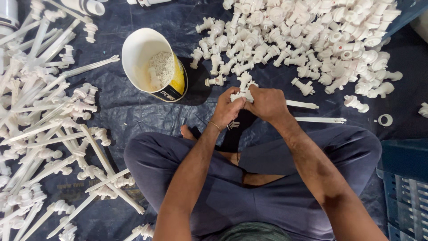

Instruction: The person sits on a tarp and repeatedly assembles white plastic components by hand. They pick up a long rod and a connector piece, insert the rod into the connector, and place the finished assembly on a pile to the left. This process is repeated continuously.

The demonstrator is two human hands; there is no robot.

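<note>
We see both hands meeting just above centre, each grip closed on the same white plastic fitting (243, 94). The left hand (227, 109) wraps it from the seven o'clock side, fingers curled up over its lower edge; the right hand (267, 103) covers it from four o'clock, knuckles turned toward us. Both forearms run up from the bottom edge and converge at the fitting, the left wrist carrying a thin bracelet (216, 126). The fitting pokes out at twelve o'clock of the joined hands, held clear of the dark blue floor sheet (125, 107).

We look down on crossed legs in grey trousers (276, 196) beneath the arms. At three o'clock of the hands lie two white stems (312, 112), close beside the right wrist. At one o'clock spreads a large heap of white fittings (312, 40), its nearest pieces just beyond the fingertips. At ten o'clock a white and yellow tub (154, 64) lies tipped, small white parts inside. Far at nine o'clock sits a pile of long-stemmed pieces (49, 125). A blue crate (405, 187) stands at four o'clock.
</note>
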